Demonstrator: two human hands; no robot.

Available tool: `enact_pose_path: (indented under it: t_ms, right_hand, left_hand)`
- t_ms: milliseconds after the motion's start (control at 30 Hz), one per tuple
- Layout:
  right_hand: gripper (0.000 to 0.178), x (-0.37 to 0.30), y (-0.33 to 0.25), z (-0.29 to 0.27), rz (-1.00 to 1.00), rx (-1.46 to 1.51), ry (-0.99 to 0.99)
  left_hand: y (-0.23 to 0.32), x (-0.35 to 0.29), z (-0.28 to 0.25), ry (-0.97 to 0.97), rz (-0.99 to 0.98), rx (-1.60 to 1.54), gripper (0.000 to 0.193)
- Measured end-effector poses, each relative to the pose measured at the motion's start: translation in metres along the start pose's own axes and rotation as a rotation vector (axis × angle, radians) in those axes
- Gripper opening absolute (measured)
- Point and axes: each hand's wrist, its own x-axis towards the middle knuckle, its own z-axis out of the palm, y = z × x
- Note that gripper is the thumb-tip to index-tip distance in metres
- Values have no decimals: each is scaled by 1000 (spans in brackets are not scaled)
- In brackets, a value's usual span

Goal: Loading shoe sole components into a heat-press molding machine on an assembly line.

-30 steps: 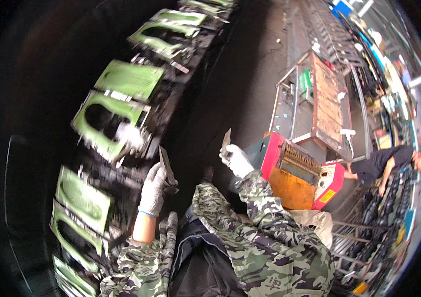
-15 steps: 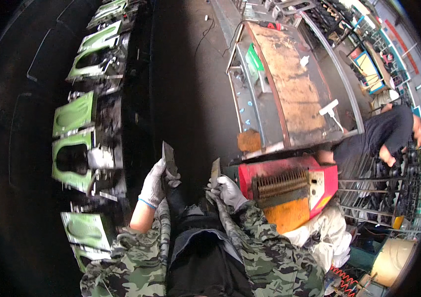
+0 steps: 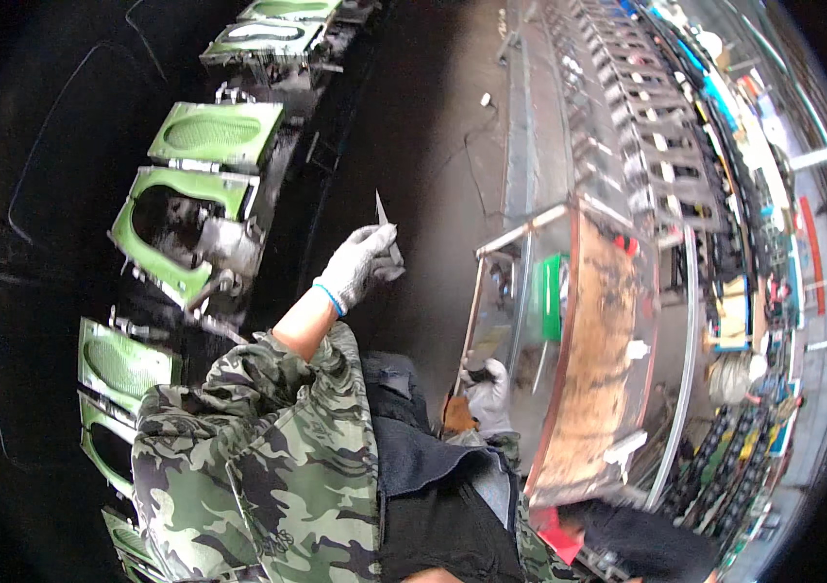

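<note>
My left hand [image 3: 360, 267], in a white knit glove with a blue cuff edge, is raised in front of me. It is closed on a thin flat grey piece [image 3: 381, 208] whose pointed end sticks up past the fingers. To its left stands a green mould frame [image 3: 127, 230] with a sole-shaped opening, apart from the hand. My right hand [image 3: 488, 396], gloved too, is low beside the bench's near left corner with its fingers curled. What it grips cannot be made out. A small orange-brown block [image 3: 458, 415] shows beside it.
More green sole moulds [image 3: 217, 133] line the left side. On the right is a bench with a worn wooden top [image 3: 588, 360], a green bin [image 3: 551, 296] beneath and a white power strip [image 3: 624, 447] on it. A person in dark clothing [image 3: 632, 539] is at the lower right.
My view has turned and moved forward along the moulds. The left hand has risen, still holding its flat piece. My right hand has moved away from it; its dark flat piece no longer shows clearly.
</note>
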Motion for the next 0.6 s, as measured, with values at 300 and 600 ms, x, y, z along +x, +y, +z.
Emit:
enact_pose_path:
  t_ms: [300, 600]
  right_hand:
    - [30, 308, -158, 75, 114, -254, 30]
    - [40, 603, -305, 302, 67, -718, -314]
  left_hand:
    - [212, 207, -15, 895, 603, 600, 79]
    - [344, 362, -88, 1460, 458, 1006, 78]
